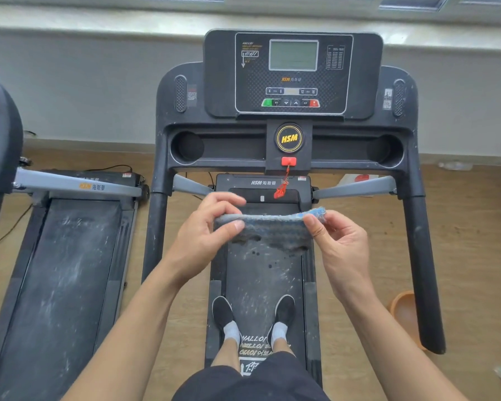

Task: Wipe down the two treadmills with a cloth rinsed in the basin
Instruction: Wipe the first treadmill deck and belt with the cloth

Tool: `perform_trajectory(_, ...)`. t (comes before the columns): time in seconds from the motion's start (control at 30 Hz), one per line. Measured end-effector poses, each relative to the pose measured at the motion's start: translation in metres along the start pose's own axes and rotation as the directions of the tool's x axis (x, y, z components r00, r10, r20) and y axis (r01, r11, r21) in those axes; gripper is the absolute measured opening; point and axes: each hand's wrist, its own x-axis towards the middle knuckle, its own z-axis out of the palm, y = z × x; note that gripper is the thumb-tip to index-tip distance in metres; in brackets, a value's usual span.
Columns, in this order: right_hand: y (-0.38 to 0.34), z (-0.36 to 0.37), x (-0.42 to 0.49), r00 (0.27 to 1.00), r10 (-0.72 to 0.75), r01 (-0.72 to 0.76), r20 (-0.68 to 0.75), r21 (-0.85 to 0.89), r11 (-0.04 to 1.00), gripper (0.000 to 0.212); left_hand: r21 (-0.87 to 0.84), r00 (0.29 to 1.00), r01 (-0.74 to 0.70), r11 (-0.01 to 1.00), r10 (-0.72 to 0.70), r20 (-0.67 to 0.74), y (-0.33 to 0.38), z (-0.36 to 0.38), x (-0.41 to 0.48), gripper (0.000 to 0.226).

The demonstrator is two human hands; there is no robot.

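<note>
Soft, even daylight falls from the windows along the top edge, where the sill is bright and slightly washed out. Shadows are faint and diffuse; the left cup recess is among the darkest spots. The console screen carries a dull grey sheen without hard glare. The centre is sharp, and the yellow logo badge reads clearly. Wide-angle distortion bows the right handrail outward and tilts the second treadmill at the left. The cloth looks slightly smeared at its edges, and the lower right corner is blurred.
</note>
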Motion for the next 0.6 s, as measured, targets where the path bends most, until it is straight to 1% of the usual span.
perform_trajectory(0.03,-0.003,0.002,0.001,1.0,0.006,-0.007,0.01,0.025,1.0,0.031,-0.155,0.999,0.037,0.987,-0.036,0.006,-0.001,0.002,0.002,0.018)
perform_trajectory(0.07,-0.005,0.004,0.002,1.0,0.018,-0.019,0.023,0.046,0.999,0.028,-0.287,0.997,0.076,0.955,-0.08,0.0,-0.001,0.005,0.005,0.021)
perform_trajectory(0.1,-0.006,0.006,0.004,0.999,0.025,-0.027,0.046,0.053,0.998,0.027,-0.393,0.991,0.114,0.913,-0.13,-0.015,-0.002,0.009,0.007,0.019)
perform_trajectory(0.17,-0.005,0.008,0.009,0.996,0.038,-0.039,0.085,0.012,0.999,0.02,-0.515,0.969,0.172,0.84,-0.237,-0.063,-0.004,0.019,0.011,0.009)
perform_trajectory(0.23,0.0,0.007,0.015,0.994,0.063,-0.059,0.085,-0.046,0.997,0.014,-0.55,0.947,0.212,0.808,-0.309,-0.09,-0.008,0.024,0.014,0.004)
perform_trajectory(0.27,0.002,0.006,0.017,0.994,0.081,-0.076,0.079,-0.075,0.994,0.015,-0.557,0.937,0.238,0.796,-0.339,-0.084,-0.011,0.024,0.015,0.004)
perform_trajectory(0.33,0.008,0.003,0.022,0.992,0.107,-0.097,0.071,-0.124,0.987,0.022,-0.548,0.921,0.299,0.781,-0.386,-0.046,-0.016,0.023,0.015,0.012)
perform_trajectory(0.37,0.011,0.002,0.023,0.991,0.116,-0.106,0.064,-0.14,0.984,0.024,-0.53,0.915,0.32,0.785,-0.4,-0.04,-0.018,0.023,0.014,0.015)
perform_trajectory(0.43,0.016,-0.001,0.025,0.994,0.112,-0.106,0.02,-0.193,0.976,0.02,-0.47,0.911,0.33,0.819,-0.407,-0.07,-0.021,0.022,0.012,0.013)
perform_trajectory(0.47,0.017,-0.002,0.025,0.996,0.091,-0.089,-0.004,-0.245,0.966,0.017,-0.427,0.909,0.327,0.843,-0.405,-0.102,-0.022,0.023,0.011,0.012)
perform_trajectory(0.53,0.018,-0.002,0.022,1.0,0.002,-0.009,-0.018,-0.396,0.918,0.019,-0.309,0.906,0.316,0.897,-0.382,-0.181,-0.022,0.026,0.012,0.01)
perform_trajectory(0.6,0.013,0.001,0.017,0.993,-0.118,0.11,0.018,-0.519,0.847,0.022,-0.162,0.912,0.293,0.942,-0.326,-0.248,-0.02,0.033,0.013,0.01)
